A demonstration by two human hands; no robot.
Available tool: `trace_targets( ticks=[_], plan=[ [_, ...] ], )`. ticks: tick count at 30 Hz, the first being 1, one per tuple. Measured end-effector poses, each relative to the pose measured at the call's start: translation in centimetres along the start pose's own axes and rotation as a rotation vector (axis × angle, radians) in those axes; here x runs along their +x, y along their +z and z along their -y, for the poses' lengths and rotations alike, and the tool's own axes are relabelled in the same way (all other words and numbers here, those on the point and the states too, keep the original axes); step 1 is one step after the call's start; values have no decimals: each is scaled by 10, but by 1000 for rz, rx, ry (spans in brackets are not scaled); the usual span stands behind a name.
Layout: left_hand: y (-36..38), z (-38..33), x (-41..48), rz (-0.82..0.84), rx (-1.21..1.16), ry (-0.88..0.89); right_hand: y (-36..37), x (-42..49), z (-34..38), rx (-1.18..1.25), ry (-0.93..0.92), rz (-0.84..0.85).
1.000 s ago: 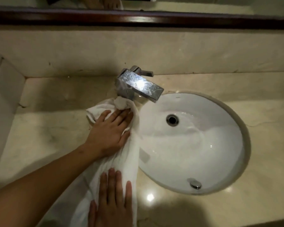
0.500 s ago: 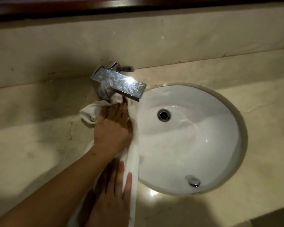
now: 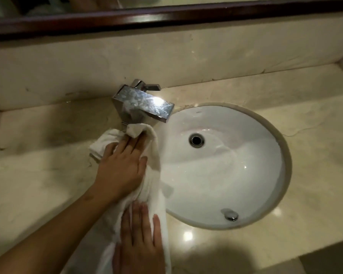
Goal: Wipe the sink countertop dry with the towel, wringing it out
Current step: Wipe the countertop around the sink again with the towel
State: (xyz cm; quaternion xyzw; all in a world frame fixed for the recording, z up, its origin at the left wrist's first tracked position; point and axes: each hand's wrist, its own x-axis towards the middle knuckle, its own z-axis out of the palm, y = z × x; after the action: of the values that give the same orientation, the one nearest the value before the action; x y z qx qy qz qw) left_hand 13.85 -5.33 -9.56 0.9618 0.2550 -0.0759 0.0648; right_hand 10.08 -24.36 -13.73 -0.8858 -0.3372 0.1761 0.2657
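A long white towel [image 3: 153, 186] lies stretched along the beige marble countertop [image 3: 38, 175], just left of the round white sink [image 3: 236, 175]. Its far end is bunched against the base of the chrome faucet [image 3: 145, 104]. My left hand [image 3: 121, 165] presses flat on the towel's far part, fingers straight and pointing toward the faucet. My right hand [image 3: 141, 242] rests flat on the towel's near part, fingers straight. Part of the towel's right edge hangs a little over the sink rim.
A marble backsplash [image 3: 166, 60] rises behind the faucet, topped by a dark wooden mirror frame [image 3: 166, 16]. The sink holds an overflow hole [image 3: 196, 139] and a chrome drain stopper [image 3: 230, 214]. Countertop extends right of the sink [image 3: 315, 155]; its front edge drops off at lower right.
My left hand has slid back a little from the faucet base along the towel. The view has shifted, and my right hand shows more fully on the towel.
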Motion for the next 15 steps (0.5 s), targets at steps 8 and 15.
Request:
trace_targets(
  ticks=[8, 15],
  plan=[
    [-7, 55, -95, 158, -67, -238, -51, -49, -38, -401, -453, 33],
    [-8, 89, -74, 188, -166, -133, -23, -74, 25, -378, 148, 10]
  ],
)
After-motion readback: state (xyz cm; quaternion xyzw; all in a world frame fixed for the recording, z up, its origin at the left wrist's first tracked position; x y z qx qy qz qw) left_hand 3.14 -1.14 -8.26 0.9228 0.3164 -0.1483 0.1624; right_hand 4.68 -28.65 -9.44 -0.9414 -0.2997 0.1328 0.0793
